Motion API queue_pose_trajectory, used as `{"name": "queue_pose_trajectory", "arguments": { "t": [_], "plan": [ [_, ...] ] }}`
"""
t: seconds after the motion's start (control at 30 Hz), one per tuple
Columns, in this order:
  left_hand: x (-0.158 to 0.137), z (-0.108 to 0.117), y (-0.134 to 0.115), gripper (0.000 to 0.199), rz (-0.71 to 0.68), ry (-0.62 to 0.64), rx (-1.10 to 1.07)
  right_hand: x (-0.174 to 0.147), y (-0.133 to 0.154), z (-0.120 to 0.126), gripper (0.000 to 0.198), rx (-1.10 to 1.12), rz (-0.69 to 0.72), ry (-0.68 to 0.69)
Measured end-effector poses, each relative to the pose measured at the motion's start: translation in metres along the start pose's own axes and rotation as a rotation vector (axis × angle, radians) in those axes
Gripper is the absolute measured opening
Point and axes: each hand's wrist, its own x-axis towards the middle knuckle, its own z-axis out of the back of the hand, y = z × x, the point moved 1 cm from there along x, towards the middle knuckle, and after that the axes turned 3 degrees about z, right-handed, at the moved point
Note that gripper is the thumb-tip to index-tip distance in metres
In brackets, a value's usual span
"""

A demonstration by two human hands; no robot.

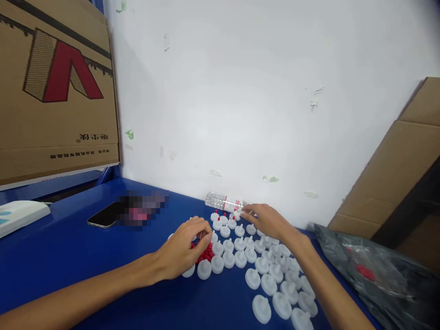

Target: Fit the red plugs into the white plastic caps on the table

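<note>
My left hand (187,245) is closed, thumb and fingertips together over a small pile of red tips (206,253). Whatever it pinches is hidden by the fingers. On the far side of the group, my right hand (266,220) has its fingers closed on a white spout cap (236,215), which looks tilted. Many more white round caps (239,259) with short spouts stand on the blue table (137,279), between and around my hands. Several caps at the back carry red tips on their spouts, such as one cap (215,217).
A clear plastic bottle (220,201) lies against the white wall behind the caps. Left are a phone (103,215), a white device (24,215) and a large carton (62,119). To the right lie a dark plastic bag (343,247) and an open cardboard box (395,160).
</note>
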Motion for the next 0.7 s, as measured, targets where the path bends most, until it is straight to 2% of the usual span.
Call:
{"name": "queue_pose_trajectory", "arguments": {
  "t": [0.13,0.3,0.57,0.7],
  "plan": [
    [0.000,0.000,0.001,0.027,-0.004,0.019,0.043,-0.001,-0.008,-0.006,0.034,0.022,-0.013,0.049],
    [0.001,0.001,0.003,0.028,0.019,0.027,0.045,-0.002,-0.003,-0.005,0.027,0.004,-0.039,0.056],
    [0.003,0.000,0.000,0.026,0.004,0.037,0.069,0.003,-0.002,-0.022,0.021,-0.087,-0.135,0.048],
    [0.002,0.000,0.001,0.026,0.007,0.046,0.068,0.003,0.002,-0.025,0.022,-0.111,-0.138,0.018]
  ]
}}
